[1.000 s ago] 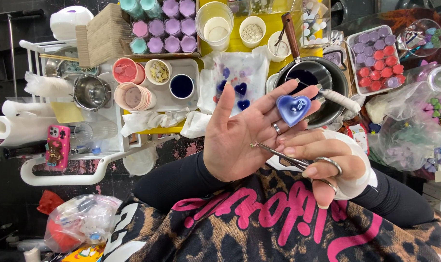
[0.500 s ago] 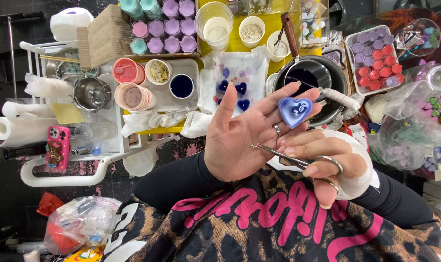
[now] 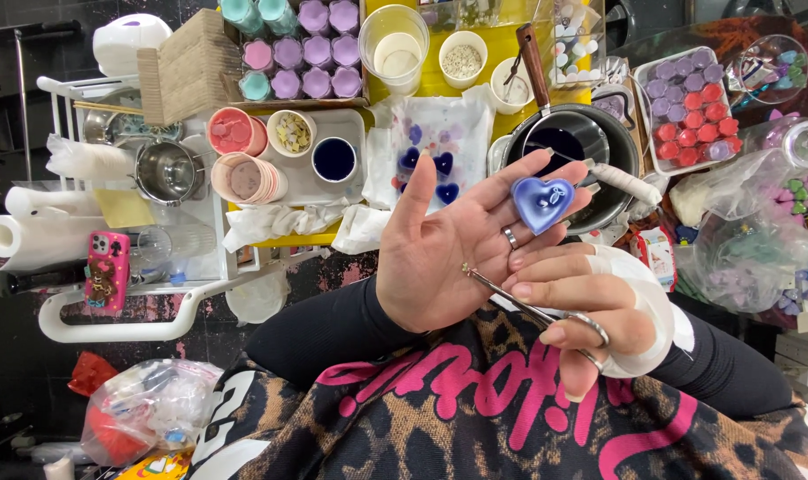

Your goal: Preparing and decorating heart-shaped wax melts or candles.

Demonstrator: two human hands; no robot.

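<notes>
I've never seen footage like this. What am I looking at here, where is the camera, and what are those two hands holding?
The camera is worn on a person's head and looks down, so you see their own two bare hands. The left hand lies open, palm up, with a glossy blue heart-shaped piece resting on its fingers. The right hand, with a white wrap around it, holds small metal scissors. Beyond them is a crowded work surface: a pot of dark blue liquid, a stained white cloth with more blue hearts, and a tray of purple and red pieces.
</notes>
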